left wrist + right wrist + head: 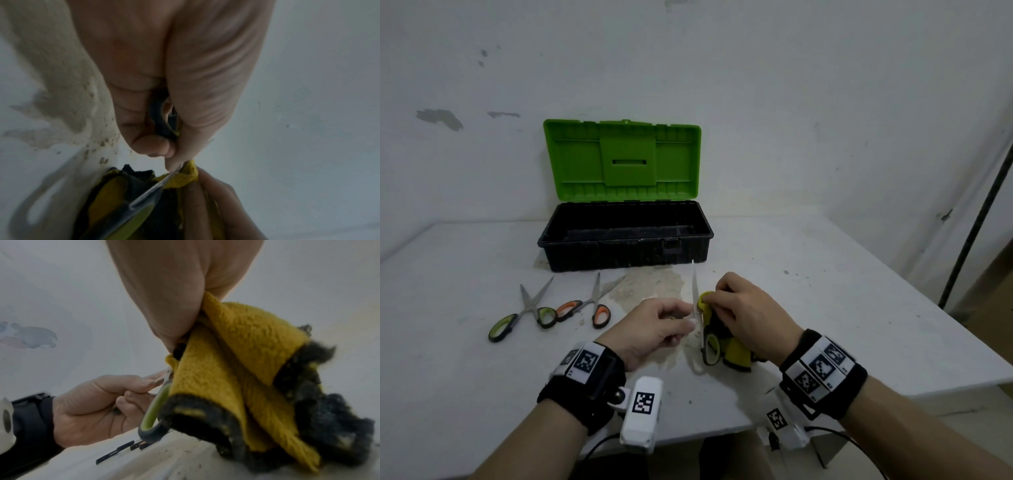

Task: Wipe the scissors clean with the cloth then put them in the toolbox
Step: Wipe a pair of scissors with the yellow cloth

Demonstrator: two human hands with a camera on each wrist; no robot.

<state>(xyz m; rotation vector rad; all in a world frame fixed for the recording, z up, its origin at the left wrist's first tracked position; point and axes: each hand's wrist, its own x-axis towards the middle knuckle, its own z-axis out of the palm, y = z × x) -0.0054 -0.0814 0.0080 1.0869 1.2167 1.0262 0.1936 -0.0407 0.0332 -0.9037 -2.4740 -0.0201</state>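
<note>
My left hand (681, 325) grips one dark handle loop (160, 120) of green-handled scissors (695, 291), whose blade points up and away. The other green loop (154, 415) hangs low beside the cloth. My right hand (714, 301) pinches a yellow and black cloth (736, 353) around the blade near its pivot. In the left wrist view the yellow cloth (185, 177) folds over the blade (156, 188). The toolbox (571, 240), with a black base and a raised green lid, stands open behind the hands.
Two more pairs of scissors lie on the white table (859, 308) at the left, one green-handled (527, 310) and one orange-handled (589, 305). A beige stain (650, 284) spreads in front of the toolbox. A wall stands close behind, and the table's right edge is near.
</note>
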